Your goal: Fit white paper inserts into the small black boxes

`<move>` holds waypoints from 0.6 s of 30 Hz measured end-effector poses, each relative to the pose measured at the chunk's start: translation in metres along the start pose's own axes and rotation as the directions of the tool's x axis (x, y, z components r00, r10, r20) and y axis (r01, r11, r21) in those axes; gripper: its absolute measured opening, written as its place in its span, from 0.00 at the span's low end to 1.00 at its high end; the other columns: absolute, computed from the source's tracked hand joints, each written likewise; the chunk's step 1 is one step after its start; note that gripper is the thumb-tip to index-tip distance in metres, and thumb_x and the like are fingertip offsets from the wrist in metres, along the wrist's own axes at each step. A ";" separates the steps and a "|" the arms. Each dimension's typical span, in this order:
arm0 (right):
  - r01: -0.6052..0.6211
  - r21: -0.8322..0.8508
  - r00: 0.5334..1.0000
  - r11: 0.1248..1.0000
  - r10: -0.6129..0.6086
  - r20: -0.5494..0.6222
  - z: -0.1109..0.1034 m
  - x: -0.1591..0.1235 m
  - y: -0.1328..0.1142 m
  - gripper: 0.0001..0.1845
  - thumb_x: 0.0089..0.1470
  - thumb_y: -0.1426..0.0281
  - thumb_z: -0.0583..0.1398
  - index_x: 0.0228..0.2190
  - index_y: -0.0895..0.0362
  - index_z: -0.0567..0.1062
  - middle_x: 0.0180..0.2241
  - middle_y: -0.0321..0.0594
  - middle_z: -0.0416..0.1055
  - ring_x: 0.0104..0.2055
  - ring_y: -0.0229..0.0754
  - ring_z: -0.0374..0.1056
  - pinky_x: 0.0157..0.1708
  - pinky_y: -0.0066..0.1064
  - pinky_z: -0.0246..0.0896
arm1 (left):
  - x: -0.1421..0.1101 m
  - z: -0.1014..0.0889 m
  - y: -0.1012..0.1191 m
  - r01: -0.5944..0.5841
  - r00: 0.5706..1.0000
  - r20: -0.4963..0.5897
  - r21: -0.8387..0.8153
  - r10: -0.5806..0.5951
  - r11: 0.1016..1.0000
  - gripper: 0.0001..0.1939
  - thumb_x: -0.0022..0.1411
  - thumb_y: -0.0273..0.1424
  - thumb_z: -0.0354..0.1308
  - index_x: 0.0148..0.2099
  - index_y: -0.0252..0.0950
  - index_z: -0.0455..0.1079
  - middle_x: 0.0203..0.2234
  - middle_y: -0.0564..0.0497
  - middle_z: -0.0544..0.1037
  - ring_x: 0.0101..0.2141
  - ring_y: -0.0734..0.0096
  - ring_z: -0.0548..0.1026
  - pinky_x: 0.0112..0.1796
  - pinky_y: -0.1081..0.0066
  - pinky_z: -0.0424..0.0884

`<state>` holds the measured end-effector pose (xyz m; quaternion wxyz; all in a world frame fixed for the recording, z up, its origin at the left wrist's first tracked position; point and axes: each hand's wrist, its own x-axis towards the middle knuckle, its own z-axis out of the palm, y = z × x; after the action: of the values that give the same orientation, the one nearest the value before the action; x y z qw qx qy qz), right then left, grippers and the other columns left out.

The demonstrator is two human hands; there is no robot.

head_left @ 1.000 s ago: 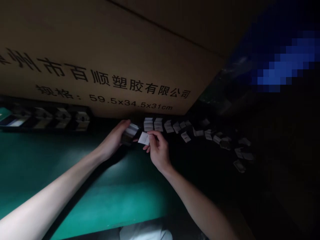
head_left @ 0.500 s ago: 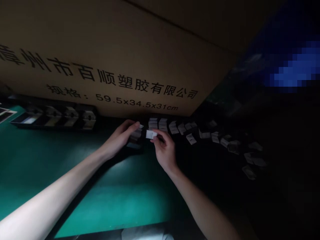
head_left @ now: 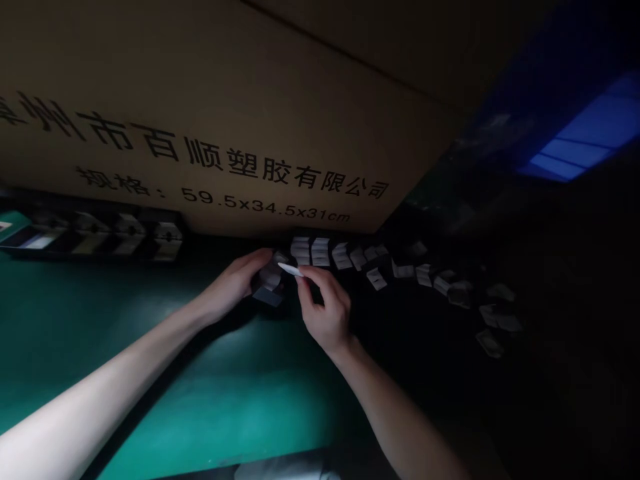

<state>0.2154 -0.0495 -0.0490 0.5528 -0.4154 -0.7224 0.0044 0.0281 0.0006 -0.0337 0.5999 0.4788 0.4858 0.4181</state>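
My left hand (head_left: 240, 277) is closed on the side of a small dark open box (head_left: 269, 294) with a pale grey inside. Just right of it, my right hand (head_left: 327, 307) pinches a small flat white piece (head_left: 289, 269) between thumb and fingertips. That piece is seen nearly edge-on, with its left end close to the box's upper part. Behind my right hand stand small folded white pieces (head_left: 321, 252), side by side. The left fingers are partly hidden behind the box.
A large cardboard box (head_left: 280, 120) with printed black characters walls off the back. At left, several dark boxes with raised lids (head_left: 167, 233) stand in a row. More small pale pieces (head_left: 443, 283) trail off right into shadow. The table top (head_left: 225, 400) is green.
The white piece in my right hand has turned from face-on to nearly edge-on and come nearer the small box. My left hand has shifted slightly, showing more of the box. The view has moved slightly.
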 end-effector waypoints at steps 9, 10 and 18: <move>0.085 -0.010 0.996 0.996 -0.085 0.038 0.002 0.000 0.004 0.18 0.66 0.78 0.57 0.51 0.49 0.78 0.44 0.41 0.82 0.46 0.42 0.81 0.49 0.36 0.80 | -0.005 0.000 0.005 0.013 1.000 0.008 0.218 -0.015 0.976 0.28 0.61 0.54 0.62 0.55 0.42 0.80 0.42 0.47 0.85 0.41 0.56 0.79 0.26 0.72 0.69; 0.071 -0.010 0.996 0.997 -0.070 0.050 0.003 -0.001 0.004 0.17 0.66 0.78 0.57 0.50 0.49 0.79 0.44 0.41 0.82 0.46 0.42 0.80 0.50 0.36 0.79 | -0.006 0.001 0.007 0.022 1.000 0.005 0.231 -0.023 0.973 0.28 0.60 0.54 0.63 0.55 0.43 0.80 0.44 0.48 0.85 0.43 0.55 0.79 0.28 0.73 0.69; 0.053 -0.075 0.995 0.996 -0.046 0.091 0.003 -0.001 -0.001 0.17 0.66 0.77 0.58 0.47 0.47 0.82 0.41 0.38 0.82 0.44 0.43 0.79 0.48 0.37 0.79 | -0.014 0.006 0.011 0.062 0.998 -0.001 0.198 -0.063 0.978 0.30 0.52 0.51 0.70 0.54 0.45 0.82 0.52 0.47 0.84 0.48 0.50 0.80 0.32 0.71 0.74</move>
<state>0.2125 -0.0490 -0.0506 0.5034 -0.4180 -0.7560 -0.0185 0.0313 -0.0119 -0.0203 0.5635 0.5217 0.5383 0.3472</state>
